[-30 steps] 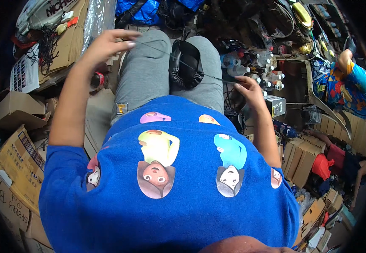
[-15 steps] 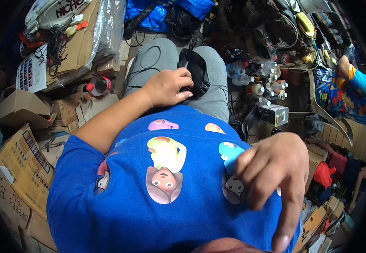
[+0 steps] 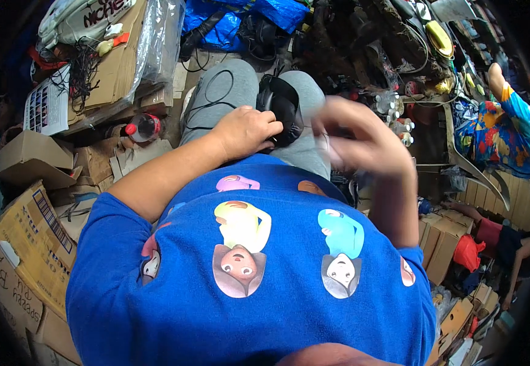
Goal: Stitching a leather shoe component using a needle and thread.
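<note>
A black shoe (image 3: 288, 100) lies in my lap between my grey-clad thighs. My left hand (image 3: 248, 131) rests on its near left side, fingers curled over the black material; the fingertips are partly hidden. To the right of the shoe, above my right thigh, my right hand (image 3: 362, 137) is smeared by motion. Its fingers look bent, but whether anything is between them I cannot make out. Across my left thigh a thin black cord (image 3: 232, 79) lies in a loose loop.
Several plastic bottles (image 3: 389, 104) stand to the right. Another bottle with a red cap (image 3: 147, 127) lies left, near an open cardboard box (image 3: 33, 155). Flattened cardboard (image 3: 109, 79) is stacked at far left. Two people are at the right, one in multicoloured clothing (image 3: 500, 137).
My right hand has swung from in front of my chest, at lower right, up and away toward the shoe. My left hand stays on the shoe, its fingers shifted slightly.
</note>
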